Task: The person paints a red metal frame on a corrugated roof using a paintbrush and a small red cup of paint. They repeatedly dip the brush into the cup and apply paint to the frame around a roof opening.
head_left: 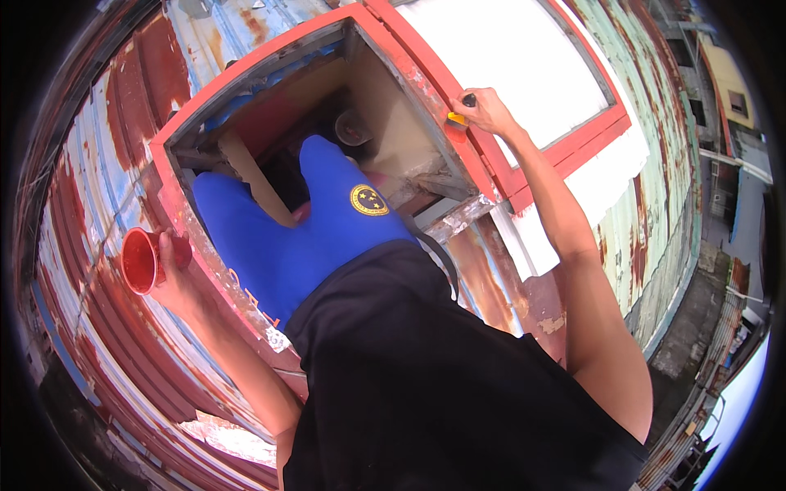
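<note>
A red cup [140, 260], red inside as well, is tilted in the grip of my left hand [169, 274], out to the left over the rusty roof. My right hand [489, 110] is closed around a paintbrush [458, 119] with a dark handle end and a yellow band. The brush lies against the red border of a hinged hatch lid [540, 61], which has a white panel; its bristles are hard to make out. Beside the lid is the red hatch frame [262, 41], grey along its inner edge, with paint patchy at its near corner. My blue-clad legs are in the opening.
Corrugated metal roofing [123, 114], streaked with rust, white and blue, spreads on the left. Pale green ribbed sheets [655, 164] lie beyond the lid. Down inside the hatch sits a round clear container [353, 128]. Neighbouring buildings [727, 86] show at far right, below roof level.
</note>
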The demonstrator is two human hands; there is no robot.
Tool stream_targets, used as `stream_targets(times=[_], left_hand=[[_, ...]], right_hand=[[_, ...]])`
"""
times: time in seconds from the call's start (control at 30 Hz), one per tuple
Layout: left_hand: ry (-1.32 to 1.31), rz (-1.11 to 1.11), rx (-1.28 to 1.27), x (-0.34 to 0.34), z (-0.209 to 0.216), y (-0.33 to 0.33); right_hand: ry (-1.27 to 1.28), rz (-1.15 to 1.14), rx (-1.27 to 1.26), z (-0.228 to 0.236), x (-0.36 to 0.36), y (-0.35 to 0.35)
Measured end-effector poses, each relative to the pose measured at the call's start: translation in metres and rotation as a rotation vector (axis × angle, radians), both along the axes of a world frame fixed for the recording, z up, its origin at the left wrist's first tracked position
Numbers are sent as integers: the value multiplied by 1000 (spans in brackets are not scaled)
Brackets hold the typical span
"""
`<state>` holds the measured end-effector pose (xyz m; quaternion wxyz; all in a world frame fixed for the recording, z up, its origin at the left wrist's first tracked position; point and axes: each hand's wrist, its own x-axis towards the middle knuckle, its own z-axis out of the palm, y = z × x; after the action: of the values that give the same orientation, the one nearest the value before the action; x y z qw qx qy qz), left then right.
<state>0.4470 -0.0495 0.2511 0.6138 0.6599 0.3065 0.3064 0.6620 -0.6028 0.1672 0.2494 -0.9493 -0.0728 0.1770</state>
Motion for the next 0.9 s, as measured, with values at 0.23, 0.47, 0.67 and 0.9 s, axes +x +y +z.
stream_targets(times=[0.23, 0.47, 0.67, 0.9], left_hand=[[60, 7, 94, -12, -7, 22], [149, 33, 164, -18, -10, 35], [58, -20, 94, -4, -12, 29], [-22, 55, -46, 8, -9, 7]], right_hand=[[-250, 132, -9, -57, 145, 50], [-388, 70, 223, -57, 187, 92], [-225, 217, 212, -78, 153, 62], [-16, 206, 168, -33, 64, 0]])
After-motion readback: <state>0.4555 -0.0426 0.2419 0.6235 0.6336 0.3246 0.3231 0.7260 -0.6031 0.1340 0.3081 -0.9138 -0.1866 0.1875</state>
